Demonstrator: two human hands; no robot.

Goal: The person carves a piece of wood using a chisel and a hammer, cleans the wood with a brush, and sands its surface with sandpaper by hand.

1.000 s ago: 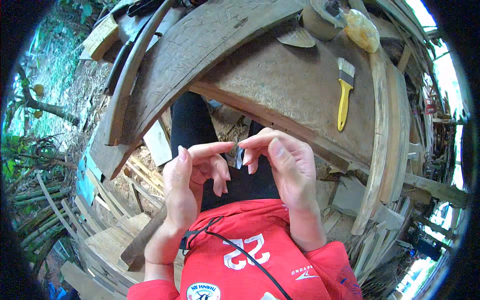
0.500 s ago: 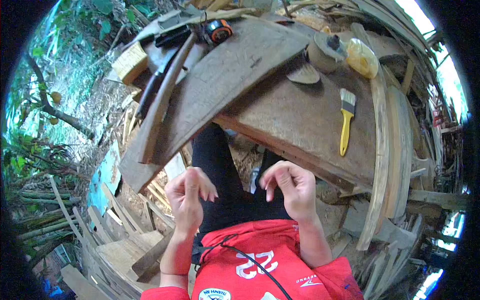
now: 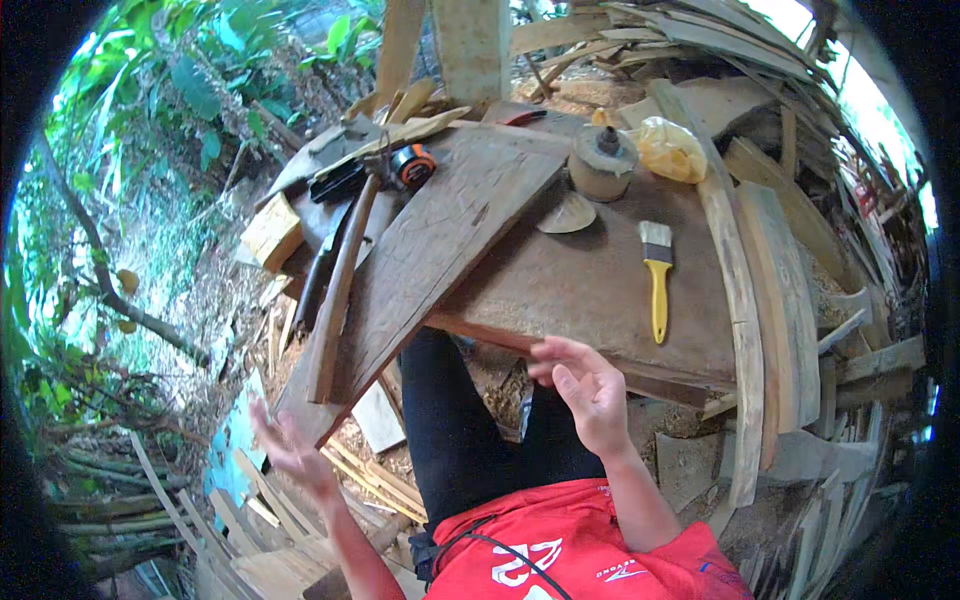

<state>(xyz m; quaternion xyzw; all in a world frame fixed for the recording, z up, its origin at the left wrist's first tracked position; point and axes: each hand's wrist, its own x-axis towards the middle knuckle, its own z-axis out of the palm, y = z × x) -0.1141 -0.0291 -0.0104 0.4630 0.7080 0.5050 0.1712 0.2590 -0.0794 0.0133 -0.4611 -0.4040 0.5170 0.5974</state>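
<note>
My left hand (image 3: 290, 452) hangs in the air beside the lower end of a slanted wooden board (image 3: 440, 225), empty, its fingers spread and slightly blurred. Just off the front edge of the wooden work table (image 3: 600, 285) is my right hand (image 3: 588, 395), also empty, with its fingers loosely stretched out. Along the slanted board lies a tool with a long wooden handle (image 3: 345, 290), nearest my left hand. A paintbrush (image 3: 657, 285) with a yellow handle rests on the table, beyond my right hand.
A tape measure (image 3: 411, 166), a wood block (image 3: 272, 233) and a dark saw-like tool (image 3: 325, 265) sit at the far left. Farther back are a round grey container (image 3: 603, 165) and a yellowish plastic bag (image 3: 670, 150). Long wood strips (image 3: 740, 320) line the right side.
My left hand has swung out to the left and its fingers have spread. My right hand's curled fingers have straightened near the table edge. The view has tilted up, showing more background.
</note>
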